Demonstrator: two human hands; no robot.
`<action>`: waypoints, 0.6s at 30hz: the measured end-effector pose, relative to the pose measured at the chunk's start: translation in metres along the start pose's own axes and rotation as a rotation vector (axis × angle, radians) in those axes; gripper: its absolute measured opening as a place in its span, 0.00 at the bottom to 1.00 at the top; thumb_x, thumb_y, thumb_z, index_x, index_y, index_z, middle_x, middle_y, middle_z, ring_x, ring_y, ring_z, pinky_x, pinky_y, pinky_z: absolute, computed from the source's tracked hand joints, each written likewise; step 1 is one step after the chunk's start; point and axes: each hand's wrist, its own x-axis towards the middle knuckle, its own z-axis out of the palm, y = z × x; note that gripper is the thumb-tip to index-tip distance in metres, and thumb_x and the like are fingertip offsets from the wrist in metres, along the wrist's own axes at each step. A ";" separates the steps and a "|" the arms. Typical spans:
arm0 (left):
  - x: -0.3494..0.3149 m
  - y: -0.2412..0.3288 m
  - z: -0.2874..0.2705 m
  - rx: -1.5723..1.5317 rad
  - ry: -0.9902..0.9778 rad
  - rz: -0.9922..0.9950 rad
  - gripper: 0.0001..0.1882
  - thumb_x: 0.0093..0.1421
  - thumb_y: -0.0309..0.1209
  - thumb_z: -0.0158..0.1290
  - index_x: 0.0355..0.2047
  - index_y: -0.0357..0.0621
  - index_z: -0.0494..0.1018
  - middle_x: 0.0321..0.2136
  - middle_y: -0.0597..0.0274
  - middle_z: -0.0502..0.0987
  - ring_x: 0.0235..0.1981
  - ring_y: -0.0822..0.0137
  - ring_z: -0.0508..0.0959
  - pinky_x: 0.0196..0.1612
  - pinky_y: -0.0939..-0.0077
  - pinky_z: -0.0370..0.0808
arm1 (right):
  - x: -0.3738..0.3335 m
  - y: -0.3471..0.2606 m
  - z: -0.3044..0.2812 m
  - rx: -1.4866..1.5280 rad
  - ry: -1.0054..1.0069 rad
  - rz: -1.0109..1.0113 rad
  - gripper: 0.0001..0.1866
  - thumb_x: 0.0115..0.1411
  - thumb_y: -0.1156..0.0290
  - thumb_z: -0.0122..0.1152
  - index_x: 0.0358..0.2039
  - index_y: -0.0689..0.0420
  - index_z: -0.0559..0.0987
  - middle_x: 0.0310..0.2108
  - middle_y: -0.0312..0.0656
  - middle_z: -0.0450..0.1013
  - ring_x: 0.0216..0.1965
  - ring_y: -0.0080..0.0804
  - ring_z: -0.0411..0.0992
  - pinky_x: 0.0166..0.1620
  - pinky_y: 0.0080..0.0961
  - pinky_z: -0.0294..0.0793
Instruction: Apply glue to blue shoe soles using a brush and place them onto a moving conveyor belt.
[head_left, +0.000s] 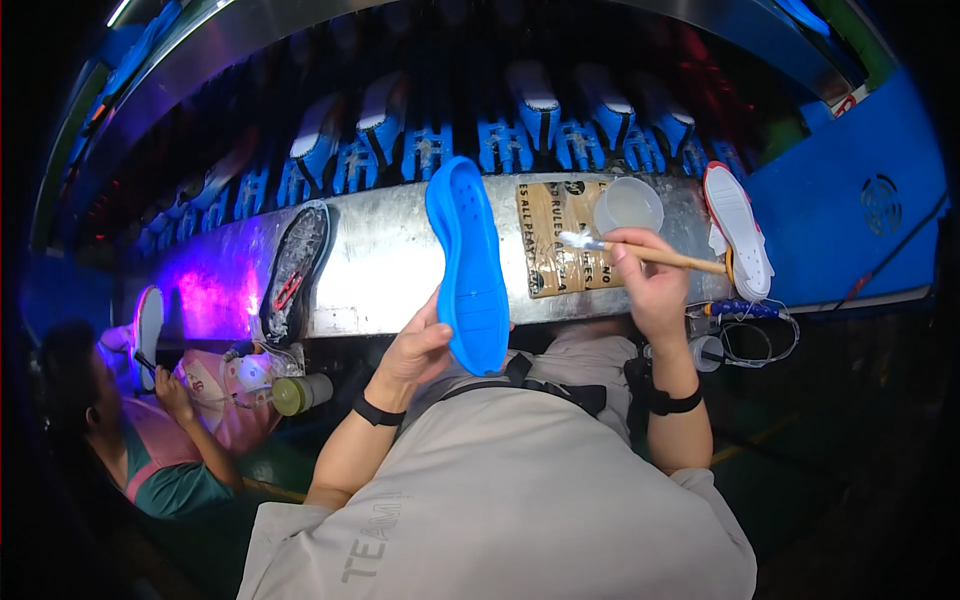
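A bright blue shoe sole (470,265) stands lengthwise in front of me, its hollow inner side facing up. My left hand (424,345) grips its lower left edge, with the thumb on the side wall. In my right hand (650,280) is a wooden-handled brush (665,258), its white-coated bristles pointing left. The bristles hang over a piece of brown taped cardboard (555,270), just below a translucent round cup (628,208) of pale liquid. Sole and brush are apart.
A metal ledge (375,285) runs across, with a dark sole (298,262) left and a white sole with red edging (738,230) right. Behind, blue racks (430,148) carry several shoe forms. A co-worker (165,430) sits left, holding a brush and a sole.
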 end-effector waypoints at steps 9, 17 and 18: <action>0.001 0.015 0.037 0.346 0.006 0.026 0.57 0.49 0.46 0.67 0.69 0.37 0.46 0.55 0.43 0.70 0.53 0.49 0.77 0.56 0.51 0.76 | -0.004 -0.015 0.032 0.146 -0.063 -0.125 0.06 0.60 0.76 0.61 0.38 0.63 0.82 0.32 0.38 0.78 0.34 0.23 0.74 0.40 0.22 0.73; -0.002 0.017 0.052 0.309 -0.018 0.008 0.58 0.49 0.48 0.67 0.70 0.37 0.44 0.55 0.46 0.70 0.53 0.51 0.77 0.57 0.54 0.75 | 0.000 -0.020 0.036 -0.062 -0.039 -0.347 0.05 0.54 0.80 0.63 0.33 0.62 0.82 0.28 0.44 0.78 0.30 0.34 0.76 0.35 0.27 0.73; -0.002 0.017 0.053 0.269 -0.053 -0.004 0.59 0.50 0.47 0.66 0.72 0.39 0.42 0.55 0.48 0.69 0.53 0.54 0.76 0.56 0.58 0.75 | -0.004 -0.024 0.036 -0.089 -0.045 -0.372 0.05 0.53 0.80 0.63 0.32 0.62 0.81 0.27 0.44 0.78 0.28 0.36 0.75 0.34 0.27 0.73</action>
